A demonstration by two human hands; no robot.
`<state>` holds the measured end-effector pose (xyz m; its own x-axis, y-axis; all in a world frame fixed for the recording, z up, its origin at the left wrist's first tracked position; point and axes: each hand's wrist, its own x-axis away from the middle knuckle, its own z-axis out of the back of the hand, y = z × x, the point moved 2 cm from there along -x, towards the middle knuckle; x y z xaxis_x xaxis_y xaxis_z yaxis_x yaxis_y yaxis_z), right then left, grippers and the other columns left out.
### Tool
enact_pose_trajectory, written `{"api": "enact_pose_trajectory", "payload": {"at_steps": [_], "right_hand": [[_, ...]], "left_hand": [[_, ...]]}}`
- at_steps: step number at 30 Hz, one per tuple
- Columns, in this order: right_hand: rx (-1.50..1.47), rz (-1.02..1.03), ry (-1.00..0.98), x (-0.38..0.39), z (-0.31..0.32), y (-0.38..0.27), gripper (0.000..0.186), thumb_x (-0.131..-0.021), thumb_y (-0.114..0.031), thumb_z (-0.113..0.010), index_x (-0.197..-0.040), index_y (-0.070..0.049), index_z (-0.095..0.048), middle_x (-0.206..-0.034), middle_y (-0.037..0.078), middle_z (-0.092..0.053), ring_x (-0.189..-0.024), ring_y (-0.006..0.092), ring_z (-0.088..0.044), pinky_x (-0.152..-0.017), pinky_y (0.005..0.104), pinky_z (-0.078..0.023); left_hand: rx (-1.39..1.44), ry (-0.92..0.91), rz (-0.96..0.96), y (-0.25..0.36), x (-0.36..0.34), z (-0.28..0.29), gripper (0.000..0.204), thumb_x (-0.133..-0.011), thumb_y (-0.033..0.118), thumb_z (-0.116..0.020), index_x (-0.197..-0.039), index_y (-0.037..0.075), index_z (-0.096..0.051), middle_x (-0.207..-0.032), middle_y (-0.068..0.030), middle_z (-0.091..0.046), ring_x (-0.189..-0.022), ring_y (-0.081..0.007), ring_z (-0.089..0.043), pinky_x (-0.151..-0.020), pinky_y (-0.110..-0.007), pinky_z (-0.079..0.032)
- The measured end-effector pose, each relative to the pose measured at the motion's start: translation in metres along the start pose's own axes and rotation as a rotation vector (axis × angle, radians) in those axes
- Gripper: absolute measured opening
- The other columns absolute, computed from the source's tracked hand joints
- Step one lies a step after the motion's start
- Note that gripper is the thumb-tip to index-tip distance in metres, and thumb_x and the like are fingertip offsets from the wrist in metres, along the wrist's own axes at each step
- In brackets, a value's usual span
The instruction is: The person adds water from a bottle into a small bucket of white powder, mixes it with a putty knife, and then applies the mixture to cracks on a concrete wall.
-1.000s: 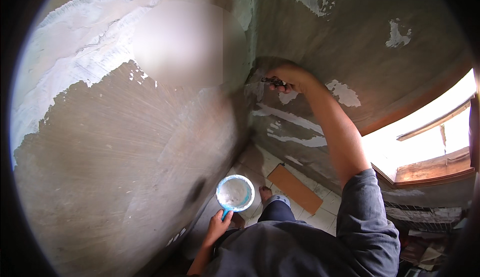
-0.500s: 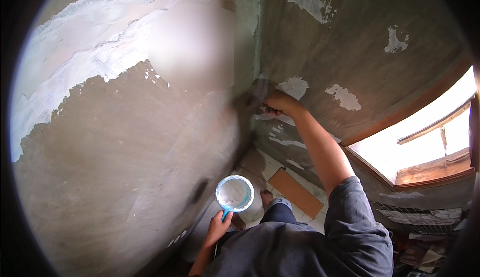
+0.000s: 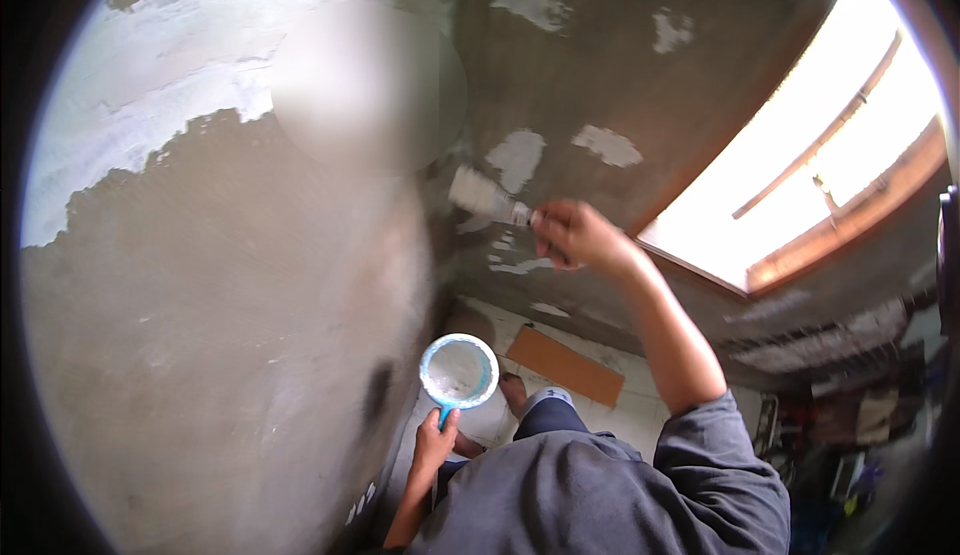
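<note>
A wide, pale-bristled brush (image 3: 480,193) is gripped by its handle in my right hand (image 3: 575,235), in front of the grey wall (image 3: 580,65) near the corner, slightly blurred; whether it touches the wall I cannot tell. Below, my left hand (image 3: 433,440) holds the handle of a round blue pot (image 3: 458,370) with white material inside and white smears on its rim. The wall on the left (image 3: 200,355) carries a broad band of white coating (image 3: 160,55), and scattered white patches (image 3: 605,145) mark the wall beside the brush.
A bright window (image 3: 770,135) with a wooden frame is at the upper right. An orange-brown board (image 3: 565,365) lies on pale tiles near my bare feet (image 3: 513,392). Dark clutter (image 3: 850,455) and a wire rack or grille (image 3: 820,340) are at the lower right.
My right hand has moved down and away from the corner, bringing the brush head into sight. My view has turned, so the window shows larger and higher. The left hand still holds the pot.
</note>
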<state>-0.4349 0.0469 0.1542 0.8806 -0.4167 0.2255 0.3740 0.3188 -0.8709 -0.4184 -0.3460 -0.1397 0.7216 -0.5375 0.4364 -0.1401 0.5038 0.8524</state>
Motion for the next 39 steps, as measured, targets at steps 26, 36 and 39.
{"api": "enact_pose_trajectory", "payload": {"at_steps": [26, 36, 39], "right_hand": [[-0.87, -0.286, -0.029, 0.21, -0.108, 0.168, 0.022, -0.108, -0.022, -0.051, -0.122, -0.006, -0.055, -0.1, 0.005, -0.072, -0.081, 0.0116, -0.068, -0.055, 0.0247, -0.045], [-1.034, -0.325, -0.016, -0.054, -0.17, 0.117, 0.023, -0.11, -0.017, -0.04, -0.119, 0.001, -0.052, -0.109, 0.013, -0.067, -0.091, 0.0221, -0.071, -0.059, 0.0319, -0.052], [-1.104, -0.341, 0.082, -0.134, -0.177, 0.129, 0.022, -0.108, -0.017, -0.041, -0.117, 0.0, -0.052, -0.1, 0.012, -0.065, -0.079, 0.0207, -0.066, -0.056, 0.0318, -0.048]], "left_hand": [[-0.028, -0.237, 0.079, -0.01, 0.109, -0.074, 0.045, -0.101, 0.047, -0.064, -0.082, 0.007, -0.056, -0.056, -0.0018, -0.057, -0.042, -0.0117, -0.052, -0.039, -0.031, -0.041], [-0.082, -0.13, 0.04, -0.05, 0.064, -0.047, 0.045, -0.099, 0.047, -0.065, -0.092, 0.003, -0.06, -0.075, -0.0178, -0.066, -0.067, -0.0354, -0.065, -0.06, -0.045, -0.05], [-0.115, -0.112, 0.048, -0.045, 0.044, -0.027, 0.047, -0.098, 0.048, -0.065, -0.093, 0.001, -0.062, -0.081, -0.0248, -0.068, -0.078, -0.046, -0.067, -0.067, -0.05, -0.052]]}}
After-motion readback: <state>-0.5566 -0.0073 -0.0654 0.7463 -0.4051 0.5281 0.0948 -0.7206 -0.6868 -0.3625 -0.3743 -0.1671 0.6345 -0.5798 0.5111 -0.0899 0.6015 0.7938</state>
